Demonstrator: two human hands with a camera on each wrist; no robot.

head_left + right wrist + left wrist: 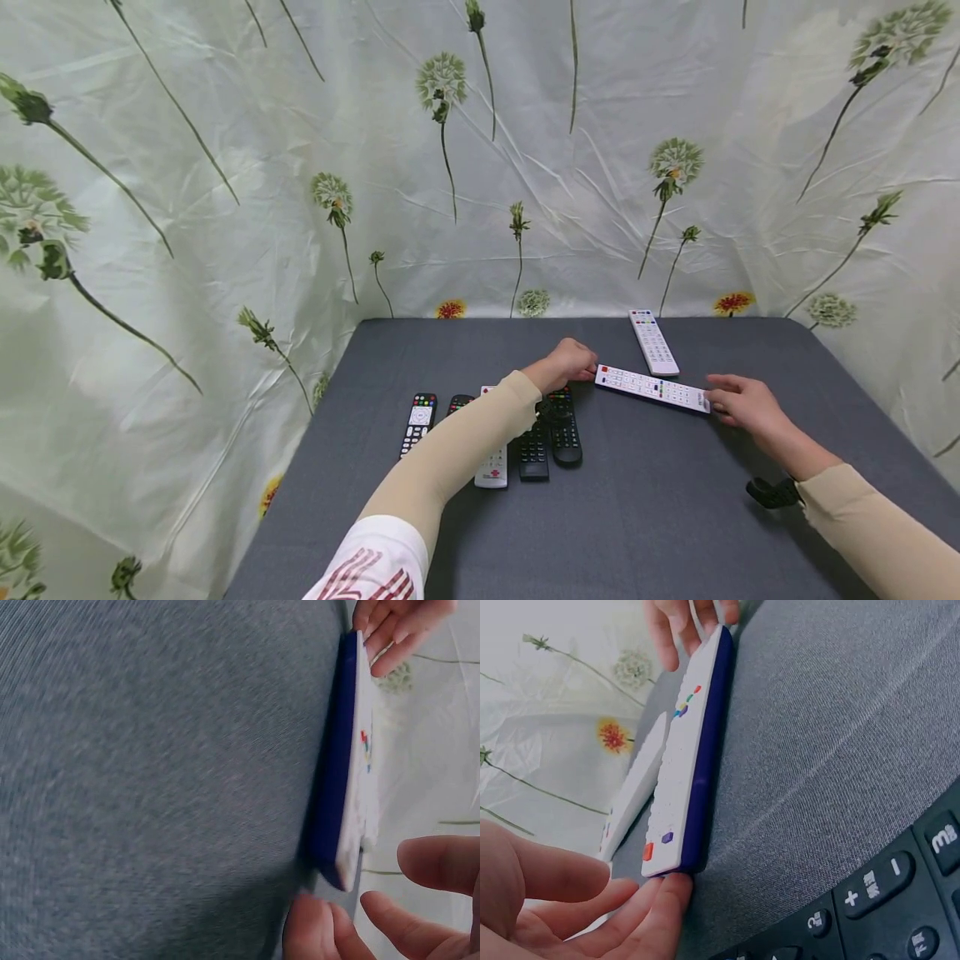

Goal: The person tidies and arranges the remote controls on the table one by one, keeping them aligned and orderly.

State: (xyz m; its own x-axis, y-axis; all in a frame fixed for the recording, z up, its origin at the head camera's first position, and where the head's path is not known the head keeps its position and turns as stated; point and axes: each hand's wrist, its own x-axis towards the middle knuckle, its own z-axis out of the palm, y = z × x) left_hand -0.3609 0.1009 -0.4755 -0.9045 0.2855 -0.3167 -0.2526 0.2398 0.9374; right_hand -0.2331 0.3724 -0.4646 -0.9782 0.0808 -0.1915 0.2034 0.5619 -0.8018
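Observation:
A white remote control (652, 389) with a dark blue underside lies slantwise between the two hands. At its left end, the left hand (573, 360) touches the edge with its fingertips; in the left wrist view the thumb of that hand (562, 900) stays apart from the remote. Close to the other end is the right hand (750, 404). Its fingers (309, 926) are spread loosely, with a small gap to the remote in the right wrist view. Another white remote (654, 343) lies just behind, towards the far edge.
Left of the hands, several remotes lie in a row, among them a black one with a white keypad (418, 421), a white one (491, 471) and a black one (567, 446), partly covered by the left arm. The grey table (637, 517) ends at a flowered curtain (570, 208).

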